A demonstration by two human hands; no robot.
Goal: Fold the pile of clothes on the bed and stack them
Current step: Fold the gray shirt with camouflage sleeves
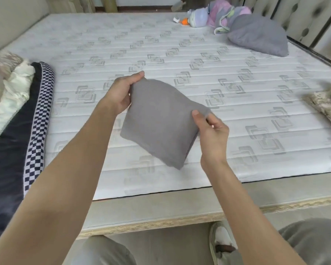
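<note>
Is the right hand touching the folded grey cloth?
Touching. The head view shows the right hand pinching the grey cloth at its corner, thumb on top.

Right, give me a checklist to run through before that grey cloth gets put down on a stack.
1. Left hand grip on the grey cloth: pinches its top corner, ok.
2. Right hand grip: pinches the right corner, ok.
3. Cloth folded: compact and layered, ok.
4. Cloth off the mattress: cannot tell.
5. Place to stack: patterned folded cloth at the right edge, mostly cut off, cannot tell.
6. Clothes left: pile on the left, not ok.
</note>
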